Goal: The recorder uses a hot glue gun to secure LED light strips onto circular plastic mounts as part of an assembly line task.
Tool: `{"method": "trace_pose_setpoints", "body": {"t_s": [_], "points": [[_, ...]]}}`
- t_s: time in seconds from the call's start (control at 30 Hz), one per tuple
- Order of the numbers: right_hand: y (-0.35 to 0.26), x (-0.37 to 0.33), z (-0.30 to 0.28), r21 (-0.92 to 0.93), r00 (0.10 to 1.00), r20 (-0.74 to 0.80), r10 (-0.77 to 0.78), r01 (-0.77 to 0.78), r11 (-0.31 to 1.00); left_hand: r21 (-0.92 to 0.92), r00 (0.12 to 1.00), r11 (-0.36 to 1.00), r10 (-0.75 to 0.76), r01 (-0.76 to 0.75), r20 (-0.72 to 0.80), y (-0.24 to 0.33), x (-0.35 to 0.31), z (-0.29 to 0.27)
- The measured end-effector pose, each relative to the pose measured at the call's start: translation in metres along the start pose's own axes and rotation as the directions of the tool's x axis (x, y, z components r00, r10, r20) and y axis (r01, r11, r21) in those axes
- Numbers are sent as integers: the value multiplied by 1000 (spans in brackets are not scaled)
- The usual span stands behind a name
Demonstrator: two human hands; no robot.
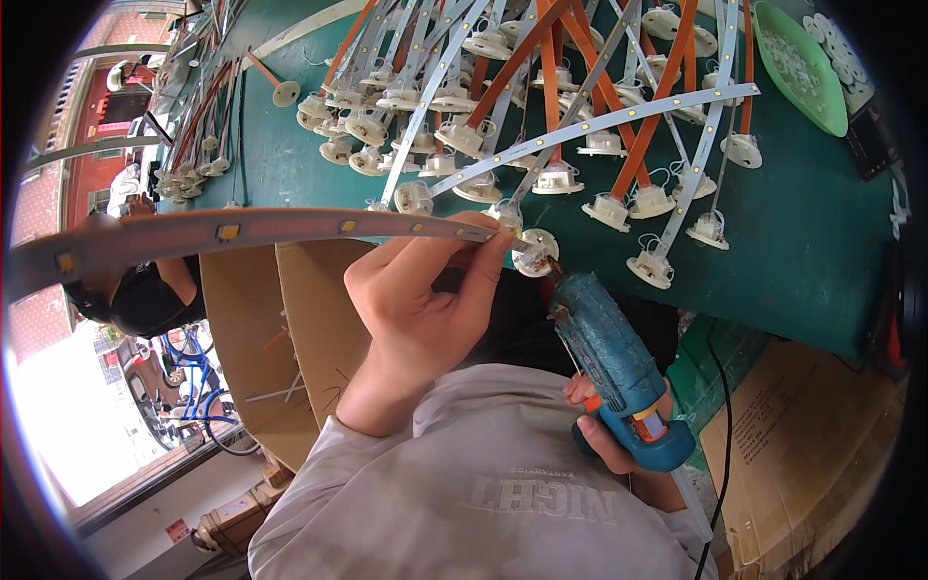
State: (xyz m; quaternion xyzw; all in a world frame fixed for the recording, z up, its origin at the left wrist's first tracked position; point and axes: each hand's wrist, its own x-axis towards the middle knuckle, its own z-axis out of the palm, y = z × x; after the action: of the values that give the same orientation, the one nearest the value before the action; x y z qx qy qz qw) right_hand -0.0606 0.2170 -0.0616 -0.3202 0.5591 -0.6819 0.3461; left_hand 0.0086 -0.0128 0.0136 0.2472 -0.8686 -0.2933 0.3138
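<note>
My left hand (425, 290) pinches an LED strip (348, 226) near its end, thumb against the fingers. The strip runs far out to the left, its small yellow LEDs showing. At its pinched end sits a round white end cap (536, 253). My right hand (604, 435) is wrapped round the handle of a teal hot glue gun (609, 338), fingers by its orange trigger. The gun's dark nozzle points up at the cap and appears to touch it or nearly so. A translucent glue stick (692, 503) sticks out of the gun's back.
Many LED strips with white caps (556, 179) lie heaped on the green table (773, 251). A light green bowl (802, 68) of small white pieces stands far right. Cardboard boxes (314, 309) flank me below the table. A black cord (725, 416) hangs at right. Another person (159, 295) sits at left.
</note>
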Motion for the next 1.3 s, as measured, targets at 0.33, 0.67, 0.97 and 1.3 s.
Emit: {"method": "trace_pose_setpoints", "body": {"t_s": [0.33,0.67,0.97,1.3], "points": [[-4,9,-2,-182,996,38,-76,82,980,6,1000,1000,14,-14,25,0,0,-1],[-3,14,0,-141,994,74,-83,93,986,6,999,1000,18,-19,38,-1,0,-1],[-6,15,-2,-225,989,126,-71,98,969,-7,999,1000,29,-29,26,-3,1,1],[-12,14,-2,-279,993,104,-62,88,956,3,999,999,43,-43,19,-3,1,1]]}}
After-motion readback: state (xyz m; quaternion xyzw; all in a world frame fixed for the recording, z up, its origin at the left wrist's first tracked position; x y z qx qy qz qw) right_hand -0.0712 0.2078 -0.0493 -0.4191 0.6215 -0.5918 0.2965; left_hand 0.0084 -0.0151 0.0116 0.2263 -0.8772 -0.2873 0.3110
